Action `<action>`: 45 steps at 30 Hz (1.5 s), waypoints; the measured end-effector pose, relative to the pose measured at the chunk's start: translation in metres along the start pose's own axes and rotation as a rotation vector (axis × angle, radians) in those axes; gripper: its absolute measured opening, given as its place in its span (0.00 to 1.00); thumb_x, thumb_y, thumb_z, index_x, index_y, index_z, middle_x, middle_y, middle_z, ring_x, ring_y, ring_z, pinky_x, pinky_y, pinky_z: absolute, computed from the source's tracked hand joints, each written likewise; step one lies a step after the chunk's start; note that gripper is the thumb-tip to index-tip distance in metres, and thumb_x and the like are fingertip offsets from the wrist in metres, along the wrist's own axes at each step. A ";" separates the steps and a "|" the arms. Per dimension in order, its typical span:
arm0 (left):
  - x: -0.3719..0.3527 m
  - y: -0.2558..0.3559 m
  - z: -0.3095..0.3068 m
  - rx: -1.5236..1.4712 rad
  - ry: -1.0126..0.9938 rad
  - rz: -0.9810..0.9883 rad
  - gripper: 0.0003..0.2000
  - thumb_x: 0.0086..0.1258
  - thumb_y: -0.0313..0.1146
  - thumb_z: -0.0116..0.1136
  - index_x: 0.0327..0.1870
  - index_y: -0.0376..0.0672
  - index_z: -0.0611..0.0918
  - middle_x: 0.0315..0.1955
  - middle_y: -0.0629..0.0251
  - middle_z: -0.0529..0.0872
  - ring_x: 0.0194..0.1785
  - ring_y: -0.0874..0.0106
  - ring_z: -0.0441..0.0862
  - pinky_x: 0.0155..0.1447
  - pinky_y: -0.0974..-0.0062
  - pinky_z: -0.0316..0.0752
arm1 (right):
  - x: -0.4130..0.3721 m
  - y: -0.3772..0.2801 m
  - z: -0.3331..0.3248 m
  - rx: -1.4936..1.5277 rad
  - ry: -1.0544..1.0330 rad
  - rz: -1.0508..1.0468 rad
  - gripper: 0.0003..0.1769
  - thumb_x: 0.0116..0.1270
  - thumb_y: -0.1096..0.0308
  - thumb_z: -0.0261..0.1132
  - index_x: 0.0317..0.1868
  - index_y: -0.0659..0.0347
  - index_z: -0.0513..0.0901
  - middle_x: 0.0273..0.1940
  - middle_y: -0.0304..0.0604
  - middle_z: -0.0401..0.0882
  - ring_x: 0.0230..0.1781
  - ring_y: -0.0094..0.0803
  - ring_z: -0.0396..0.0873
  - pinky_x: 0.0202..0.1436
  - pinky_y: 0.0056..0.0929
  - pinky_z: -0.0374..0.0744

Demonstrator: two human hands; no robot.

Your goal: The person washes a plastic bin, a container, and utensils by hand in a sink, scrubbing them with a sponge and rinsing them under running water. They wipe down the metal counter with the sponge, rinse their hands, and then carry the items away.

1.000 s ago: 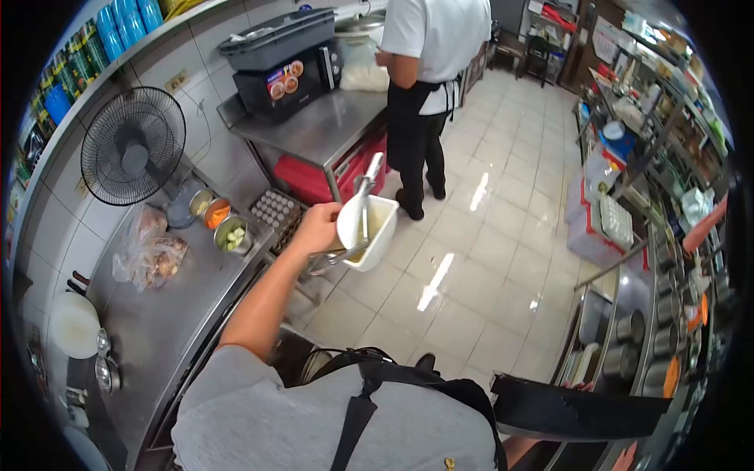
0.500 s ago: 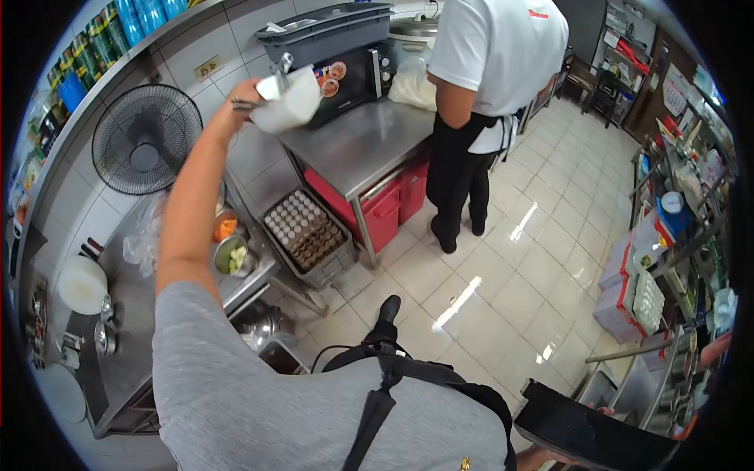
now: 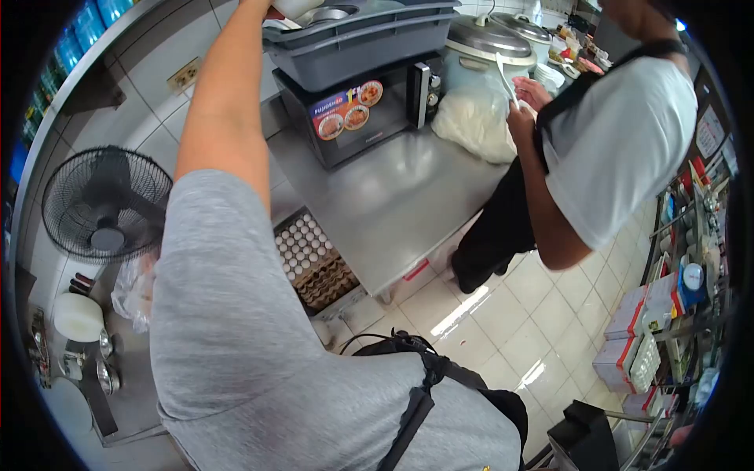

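Note:
My left arm reaches up to the top edge of the view, where my left hand (image 3: 258,6) is mostly cut off. Beside its fingers is a white container (image 3: 295,6), only partly visible, at the near left rim of a grey plastic tub (image 3: 361,49). A round metal piece (image 3: 330,14) shows inside the tub. The tub rests on a black microwave (image 3: 353,110) on a steel table (image 3: 385,212). My right hand is out of sight. A black box-like object (image 3: 583,436) appears at the lower right.
A co-worker in a white shirt (image 3: 628,149) stands right of the table, holding a white utensil (image 3: 505,77). A bag of white stuff (image 3: 475,122) lies by the microwave. Egg trays (image 3: 305,247) sit below. A fan (image 3: 106,204) is at left; crowded shelves (image 3: 699,290) line the right.
My left arm has gone forward and up, carrying the white container to the tub. My view has moved closer to the table. The co-worker has turned; my right hand has left view.

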State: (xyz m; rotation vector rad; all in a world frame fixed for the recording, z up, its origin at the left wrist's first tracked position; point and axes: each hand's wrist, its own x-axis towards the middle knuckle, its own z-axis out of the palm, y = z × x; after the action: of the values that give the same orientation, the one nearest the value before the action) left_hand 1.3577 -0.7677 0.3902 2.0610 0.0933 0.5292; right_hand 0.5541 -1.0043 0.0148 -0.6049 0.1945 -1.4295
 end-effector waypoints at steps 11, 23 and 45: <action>0.103 -0.058 0.090 0.589 0.044 0.198 0.10 0.55 0.31 0.61 0.37 0.40 0.82 0.37 0.50 0.84 0.31 0.61 0.85 0.27 0.68 0.81 | 0.075 0.080 0.041 0.036 -0.045 0.049 0.38 0.71 0.48 0.46 0.74 0.56 0.45 0.72 0.52 0.48 0.74 0.42 0.50 0.76 0.47 0.44; 0.077 -0.050 0.043 0.766 -0.200 -0.067 0.09 0.58 0.30 0.52 0.34 0.37 0.83 0.22 0.57 0.84 0.20 0.69 0.82 0.30 0.71 0.78 | 0.179 0.045 -0.031 0.117 -0.101 0.154 0.38 0.71 0.48 0.47 0.74 0.55 0.45 0.73 0.50 0.46 0.74 0.43 0.49 0.76 0.49 0.44; -0.819 -0.392 0.102 1.234 -1.078 -0.480 0.17 0.65 0.30 0.50 0.53 0.34 0.75 0.52 0.39 0.74 0.56 0.47 0.72 0.63 0.59 0.66 | 0.548 -0.132 -0.218 0.153 -0.240 0.019 0.39 0.70 0.48 0.48 0.74 0.54 0.45 0.74 0.48 0.43 0.74 0.43 0.48 0.76 0.51 0.43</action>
State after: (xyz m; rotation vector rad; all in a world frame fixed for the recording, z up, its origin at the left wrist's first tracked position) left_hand 0.7171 -0.8685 -0.2528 3.0290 0.3051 -1.2689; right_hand 0.4206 -1.5935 0.0228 -0.6402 -0.0979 -1.3270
